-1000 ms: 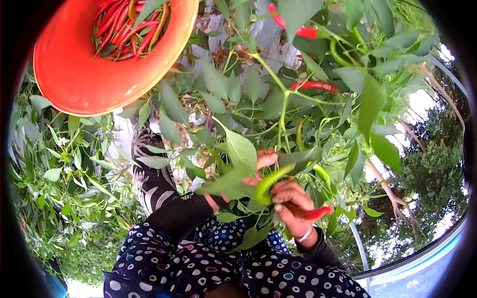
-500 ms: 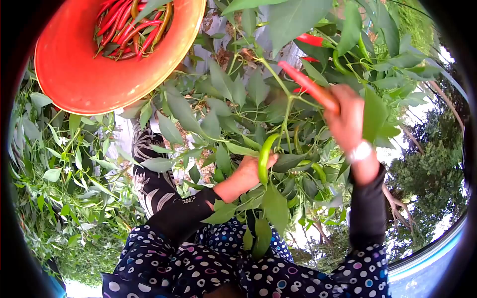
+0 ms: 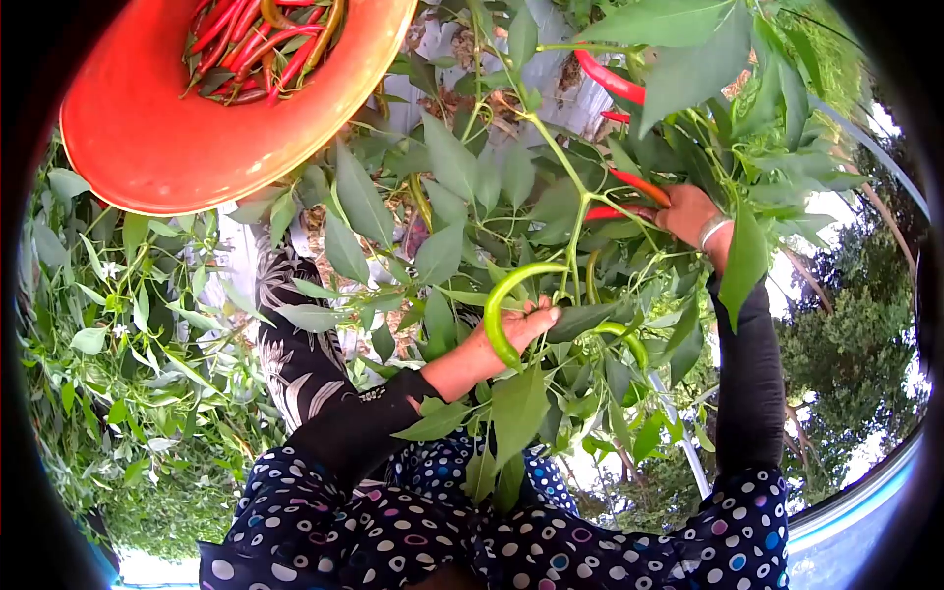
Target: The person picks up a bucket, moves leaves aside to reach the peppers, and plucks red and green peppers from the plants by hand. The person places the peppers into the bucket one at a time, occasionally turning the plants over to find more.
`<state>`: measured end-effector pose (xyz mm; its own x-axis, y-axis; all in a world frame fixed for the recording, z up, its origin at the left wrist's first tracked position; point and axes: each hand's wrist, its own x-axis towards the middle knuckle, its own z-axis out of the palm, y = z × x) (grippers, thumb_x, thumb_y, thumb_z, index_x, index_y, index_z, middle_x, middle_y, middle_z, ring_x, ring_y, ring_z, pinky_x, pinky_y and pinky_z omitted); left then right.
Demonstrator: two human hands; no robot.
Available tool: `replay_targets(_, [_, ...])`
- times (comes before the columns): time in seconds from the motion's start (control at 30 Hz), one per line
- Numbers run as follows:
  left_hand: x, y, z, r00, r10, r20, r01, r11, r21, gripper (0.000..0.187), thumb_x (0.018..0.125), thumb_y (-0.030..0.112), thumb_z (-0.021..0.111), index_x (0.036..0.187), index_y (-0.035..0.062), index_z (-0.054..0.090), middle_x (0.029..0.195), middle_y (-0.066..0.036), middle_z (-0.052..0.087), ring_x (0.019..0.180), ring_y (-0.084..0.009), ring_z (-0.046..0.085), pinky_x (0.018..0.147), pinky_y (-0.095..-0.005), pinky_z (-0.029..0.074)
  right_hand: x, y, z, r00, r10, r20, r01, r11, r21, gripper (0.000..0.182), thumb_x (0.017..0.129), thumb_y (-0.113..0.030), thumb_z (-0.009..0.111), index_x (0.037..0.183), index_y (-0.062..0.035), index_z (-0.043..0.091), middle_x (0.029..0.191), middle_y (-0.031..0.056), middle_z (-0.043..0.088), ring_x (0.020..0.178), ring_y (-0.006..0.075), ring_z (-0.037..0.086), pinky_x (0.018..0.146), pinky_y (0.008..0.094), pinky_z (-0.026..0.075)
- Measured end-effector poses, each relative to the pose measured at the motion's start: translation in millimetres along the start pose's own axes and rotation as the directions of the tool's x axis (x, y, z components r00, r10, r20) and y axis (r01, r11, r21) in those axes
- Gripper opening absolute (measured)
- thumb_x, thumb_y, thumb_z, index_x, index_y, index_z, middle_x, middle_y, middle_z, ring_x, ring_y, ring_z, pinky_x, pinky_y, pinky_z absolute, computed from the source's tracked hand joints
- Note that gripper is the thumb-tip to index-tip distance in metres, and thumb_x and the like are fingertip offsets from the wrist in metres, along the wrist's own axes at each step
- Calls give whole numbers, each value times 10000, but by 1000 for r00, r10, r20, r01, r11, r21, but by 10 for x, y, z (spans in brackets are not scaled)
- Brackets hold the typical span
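My right hand (image 3: pixel 691 218) is among the leaves on the right, its fingers closed on an orange-red chili pepper (image 3: pixel 639 185) that points left. Just below it a second red chili (image 3: pixel 618 212) reaches up to the same fingertips. Lower in the middle, my left hand (image 3: pixel 511 332) is closed, thumb against the fingers, at the lower end of a forked green stem (image 3: pixel 578 221) of the chili plant. A curved green chili (image 3: pixel 499 313) hangs in front of that hand and covers part of it.
An orange-red bowl (image 3: pixel 187 167) holding several picked red chilies (image 3: pixel 265 49) is at the upper left. More red chilies (image 3: pixel 612 81) hang at the upper right, and another green chili (image 3: pixel 627 339) hangs right of my left hand. Leafy plants (image 3: pixel 128 344) fill the left side.
My right hand, with a red chili in it, has moved up and right, deeper into the leaves beside another red chili. My left hand stays nearly in place; the stem and green chili shift slightly.
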<state>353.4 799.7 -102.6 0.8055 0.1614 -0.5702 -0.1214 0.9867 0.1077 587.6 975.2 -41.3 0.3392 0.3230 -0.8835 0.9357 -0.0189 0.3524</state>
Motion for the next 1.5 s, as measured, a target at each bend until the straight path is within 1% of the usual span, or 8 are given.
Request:
replay_targets(0.27, [41,-99,4,998,9,56,-5,998,-64,424,787,483,582,925,82,565,869,3,478,830,-111,420,832,-240,338,393,-60,-29,970,-218,111,244,890,-384,344,677,-276,671,811,36,619,877,257,582,874,366,567,754,405,445])
replay_targets(0.53, [95,-203,-15,991,132,24,-132,991,-23,385,811,428,562,864,47,548,769,5,456,805,-94,419,770,-242,361,-194,132,58,748,-487,-451,581,809,91,264,697,-39,548,957,6,556,891,199,572,781,293,571,674,374,444])
replay_targets(0.63, [17,-75,-11,995,99,21,-99,995,-9,373,817,404,562,904,41,576,803,2,504,797,-84,446,771,-241,369,-506,130,48,899,-240,-367,310,940,146,247,717,-38,521,960,-1,542,881,110,581,749,199,556,647,302,442])
replay_targets(0.73, [86,-173,-3,999,54,9,-53,997,-65,383,817,379,575,992,39,600,864,-2,558,834,-73,479,838,-228,368,-831,302,160,939,13,-343,206,777,595,201,786,-68,547,980,-12,546,815,-11,535,671,93,474,596,226,406])
replay_targets(0.8, [101,-167,-13,999,-35,11,36,999,-32,395,813,375,581,1002,29,601,883,0,564,863,-65,480,876,-225,356,-1008,126,182,859,137,-493,466,186,865,196,800,-113,571,961,-5,539,827,32,536,716,107,482,625,246,403])
replay_targets(0.83, [108,-162,-18,998,-56,14,56,998,-1,369,819,348,580,999,26,597,874,7,559,846,-62,478,849,-221,366,-1016,212,219,858,32,-513,377,639,671,162,815,-111,548,933,-5,514,896,69,521,796,134,477,697,270,401])
replay_targets(0.97, [115,-160,-4,1000,-8,24,8,1000,-1,300,824,275,587,1000,32,579,870,14,553,820,-62,474,749,-227,401,-1043,201,353,651,-162,-742,755,36,655,251,661,15,605,825,-86,444,806,58,448,819,212,463,772,355,403])
replay_targets(1.5, [229,-301,-30,964,238,121,-234,971,-49,282,868,207,505,1100,54,556,759,1,567,680,-55,484,622,-240,422,-1803,-167,312,816,-132,-563,546,-142,825,237,655,-63,695,751,-70,479,680,51,469,581,193,504,495,286,448])
